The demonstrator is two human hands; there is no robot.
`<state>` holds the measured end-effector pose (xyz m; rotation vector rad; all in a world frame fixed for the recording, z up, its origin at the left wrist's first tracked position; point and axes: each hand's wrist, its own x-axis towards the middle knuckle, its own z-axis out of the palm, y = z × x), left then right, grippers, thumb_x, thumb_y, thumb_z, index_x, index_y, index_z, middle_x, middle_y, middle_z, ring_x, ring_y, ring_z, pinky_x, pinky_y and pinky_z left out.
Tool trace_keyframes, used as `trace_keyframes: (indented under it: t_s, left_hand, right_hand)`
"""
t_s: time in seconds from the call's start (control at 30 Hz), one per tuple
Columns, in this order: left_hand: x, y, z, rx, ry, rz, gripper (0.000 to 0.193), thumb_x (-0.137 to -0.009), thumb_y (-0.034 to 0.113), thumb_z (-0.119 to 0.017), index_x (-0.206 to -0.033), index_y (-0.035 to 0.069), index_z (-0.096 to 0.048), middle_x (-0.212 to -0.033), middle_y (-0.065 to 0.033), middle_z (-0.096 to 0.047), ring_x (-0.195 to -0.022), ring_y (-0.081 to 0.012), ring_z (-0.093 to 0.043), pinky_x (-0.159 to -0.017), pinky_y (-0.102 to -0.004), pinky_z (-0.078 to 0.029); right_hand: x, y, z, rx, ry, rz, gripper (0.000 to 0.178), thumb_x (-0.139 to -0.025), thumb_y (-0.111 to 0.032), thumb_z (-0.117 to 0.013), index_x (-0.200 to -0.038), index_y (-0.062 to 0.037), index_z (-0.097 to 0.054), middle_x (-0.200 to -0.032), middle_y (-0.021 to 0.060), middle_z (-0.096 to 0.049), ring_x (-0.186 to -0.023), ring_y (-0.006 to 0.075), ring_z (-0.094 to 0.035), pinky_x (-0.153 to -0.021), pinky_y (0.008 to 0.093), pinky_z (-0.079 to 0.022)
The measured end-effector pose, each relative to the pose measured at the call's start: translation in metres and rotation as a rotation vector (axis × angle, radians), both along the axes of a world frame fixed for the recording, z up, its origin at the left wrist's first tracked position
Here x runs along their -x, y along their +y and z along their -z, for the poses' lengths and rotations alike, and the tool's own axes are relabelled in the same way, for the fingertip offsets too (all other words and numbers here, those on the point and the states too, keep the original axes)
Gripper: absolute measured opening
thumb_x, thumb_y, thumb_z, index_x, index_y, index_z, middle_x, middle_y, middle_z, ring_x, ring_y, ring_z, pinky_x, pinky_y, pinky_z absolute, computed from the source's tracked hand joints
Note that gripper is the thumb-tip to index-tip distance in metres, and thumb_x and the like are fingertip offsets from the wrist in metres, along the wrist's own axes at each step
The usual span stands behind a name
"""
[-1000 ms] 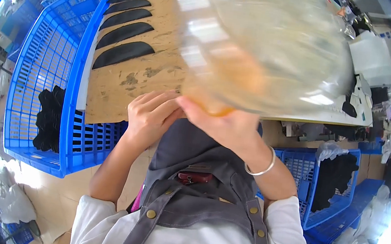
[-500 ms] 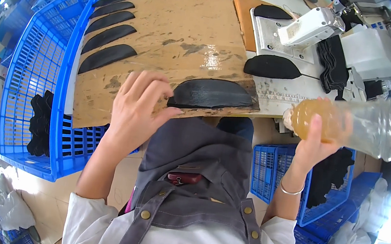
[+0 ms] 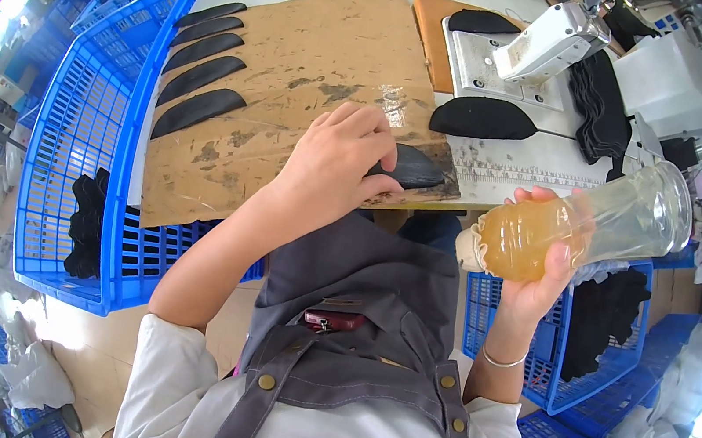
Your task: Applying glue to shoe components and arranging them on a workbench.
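My left hand (image 3: 336, 162) reaches over a black half-moon piece (image 3: 418, 168) at the near edge of the cardboard. Its fingers are bent and the thumb lies at the piece's near edge, so it seems to pinch the piece; the piece's left part is hidden under the hand. In my right hand (image 3: 543, 275) is a clear bottle (image 3: 640, 213) with amber liquid (image 3: 530, 236), tilted with its pale, wrapped end low and to the left, off the table's front edge. Several more black half-moon pieces (image 3: 200, 115) lie in a column along the cardboard's left side.
The stained cardboard sheet (image 3: 304, 36) covers the table's left. At right are a white sewing machine (image 3: 547, 45), another black half-moon piece (image 3: 484, 118), a ruler strip (image 3: 521, 177) and stacked wavy black pieces (image 3: 601, 106). Blue crates (image 3: 114, 214) stand at both sides, with black pieces inside.
My left hand has moved right, from the black piece's left end to over its middle. The bottle in my right hand has shifted down and left, its wrapped end dipping lower.
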<state>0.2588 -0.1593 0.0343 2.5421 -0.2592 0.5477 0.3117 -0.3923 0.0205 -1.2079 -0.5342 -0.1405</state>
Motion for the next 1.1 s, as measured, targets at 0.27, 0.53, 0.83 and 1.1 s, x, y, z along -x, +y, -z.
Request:
trace_keyframes:
  t_s: [0.27,0.53,0.83,1.1]
  left_hand:
    - [-0.003,0.004,0.003,0.039,0.001,0.035,0.018,-0.066,0.013,-0.07,-0.071,0.006,-0.055,-0.086,-0.0062,-0.051,-0.087,-0.0262,-0.049,-0.078,-0.036,-0.041]
    - [-0.005,0.0,0.004,0.002,-0.051,0.075,0.014,-0.066,0.007,-0.066,-0.071,0.005,-0.053,-0.088,-0.0064,-0.052,-0.09,-0.0262,-0.05,-0.079,-0.0363,-0.041]
    - [-0.006,0.003,0.008,0.047,-0.019,0.049,0.012,-0.066,0.006,-0.063,-0.07,0.004,-0.052,-0.088,-0.0084,-0.053,-0.089,-0.0281,-0.051,-0.079,-0.0369,-0.041]
    - [0.041,0.084,-0.043,0.21,-0.513,-0.622,0.008,-0.068,0.004,-0.065,-0.073,0.004,-0.059,-0.083,-0.007,-0.056,-0.078,-0.0236,-0.053,-0.07,-0.0311,-0.043]
  right_hand:
    - [0.001,0.014,0.012,-0.134,0.205,-0.377,0.073,-0.079,-0.046,-0.054,-0.133,-0.0054,-0.025,-0.112,0.0174,-0.047,-0.103,0.0291,-0.052,-0.09,0.0464,-0.042]
    - [0.003,0.043,0.026,-0.417,0.388,-0.69,0.071,-0.079,-0.044,-0.055,-0.131,-0.0069,-0.026,-0.111,0.0174,-0.049,-0.103,0.0309,-0.053,-0.095,0.0492,-0.038]
    - [0.001,0.046,0.03,-0.332,0.399,-0.568,0.072,-0.08,-0.053,-0.047,-0.132,-0.0082,-0.026,-0.111,0.0133,-0.047,-0.104,0.0275,-0.051,-0.098,0.0563,-0.03]
    - [0.0,0.043,0.025,-0.347,0.369,-0.618,0.072,-0.081,-0.05,-0.048,-0.135,-0.0075,-0.024,-0.115,0.0139,-0.049,-0.105,0.0282,-0.051,-0.1,0.0583,-0.025]
